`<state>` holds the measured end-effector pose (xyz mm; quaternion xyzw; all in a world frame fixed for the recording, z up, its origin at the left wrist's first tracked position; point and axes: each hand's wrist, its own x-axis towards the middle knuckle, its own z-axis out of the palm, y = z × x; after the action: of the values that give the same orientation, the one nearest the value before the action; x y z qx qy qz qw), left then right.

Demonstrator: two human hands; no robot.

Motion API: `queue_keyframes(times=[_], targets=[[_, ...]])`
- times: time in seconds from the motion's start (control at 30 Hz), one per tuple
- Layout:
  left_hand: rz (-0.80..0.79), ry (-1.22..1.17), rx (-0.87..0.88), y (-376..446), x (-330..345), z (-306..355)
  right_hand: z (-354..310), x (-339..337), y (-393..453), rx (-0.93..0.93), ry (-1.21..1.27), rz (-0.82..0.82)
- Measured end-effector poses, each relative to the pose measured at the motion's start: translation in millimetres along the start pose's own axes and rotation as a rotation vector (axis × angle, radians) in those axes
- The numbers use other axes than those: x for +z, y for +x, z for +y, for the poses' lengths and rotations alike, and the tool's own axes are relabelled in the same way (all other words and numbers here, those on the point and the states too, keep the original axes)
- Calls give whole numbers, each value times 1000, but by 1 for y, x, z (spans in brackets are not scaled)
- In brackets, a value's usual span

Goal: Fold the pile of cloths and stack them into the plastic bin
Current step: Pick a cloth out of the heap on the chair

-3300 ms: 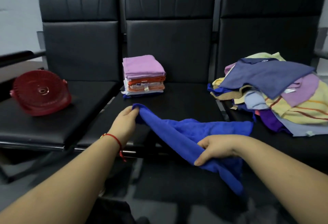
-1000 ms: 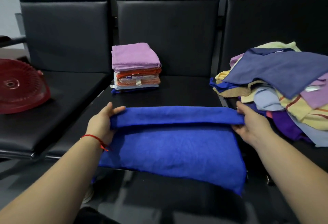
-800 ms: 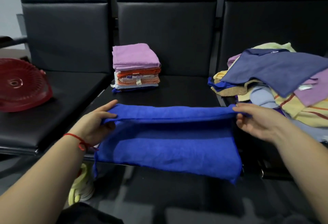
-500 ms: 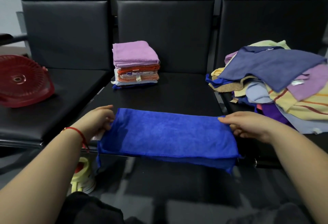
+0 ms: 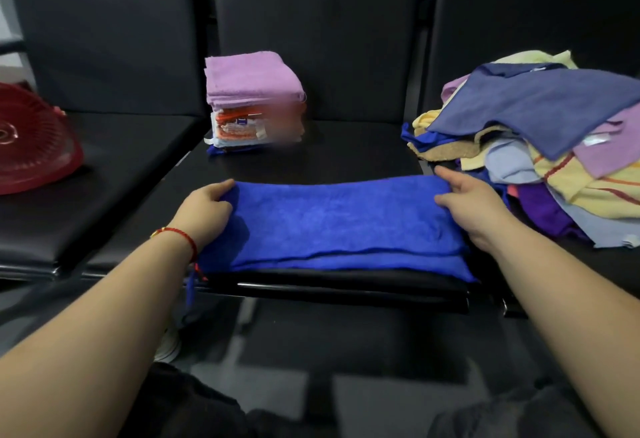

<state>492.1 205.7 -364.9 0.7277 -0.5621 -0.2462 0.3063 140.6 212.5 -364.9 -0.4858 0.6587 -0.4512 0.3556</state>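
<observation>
So the black seats [image 5: 311, 146] took up most of the view, three in a row, and the blue cloth [image 5: 332, 226] lay folded in half lengthwise along the front edge of the middle one. I'll use that cloth as the reference for everything. Off to its right, on the next seat, sat the unfolded pile [image 5: 547, 146], pretty much touching the cloth's far right corner. Well to its left was a red plastic bin [image 5: 31, 146], which looked tipped over, though it was cut off by the frame so I can't swear to it. Behind the cloth, toward the backrest, stood the folded stack [image 5: 252, 101] with a lilac one on top.

The left hand [image 5: 204, 209] had its fingers curled around the cloth's left end, and the right hand [image 5: 467, 202] gripped the right end.

Best move, I reckon: bring one end over to meet the other, line up the corners first, then smooth flat.
</observation>
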Motion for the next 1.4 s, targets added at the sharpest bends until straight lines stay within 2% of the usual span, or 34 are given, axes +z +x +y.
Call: queue_keyframes(times=[0.1,0.27,0.33,0.4,0.47,0.53,0.67,0.73,0.9,1.23,1.33,1.4], targets=[[6,-27,34,4,7,5,5,4,11,30,66,-1],[6,75,39,1,6,7,14,0,14,129,-139,91],[29,133,-22,-2,-1,6,14,-4,12,174,-174,124],[18,184,-120,-7,-9,7,15,-7,10,234,-147,90],[-33,215,-210,-12,-15,9,14,-8,4,281,-108,55],[-96,261,-226,-18,-20,10,13,-9,2,284,-81,69],[-22,54,-213,-20,-26,6,4,-16,-2,270,140,118],[29,-14,-196,-20,-31,0,0,-21,-7,309,172,96],[-66,91,-217,-25,-30,-9,4,-25,-18,381,47,23],[-142,174,-191,-31,-32,-10,6,-23,-21,289,-141,47],[-133,250,-181,-31,-32,-7,4,-22,-19,223,-331,72],[-43,311,-165,-31,-32,-2,-1,-19,-19,119,-497,143]])
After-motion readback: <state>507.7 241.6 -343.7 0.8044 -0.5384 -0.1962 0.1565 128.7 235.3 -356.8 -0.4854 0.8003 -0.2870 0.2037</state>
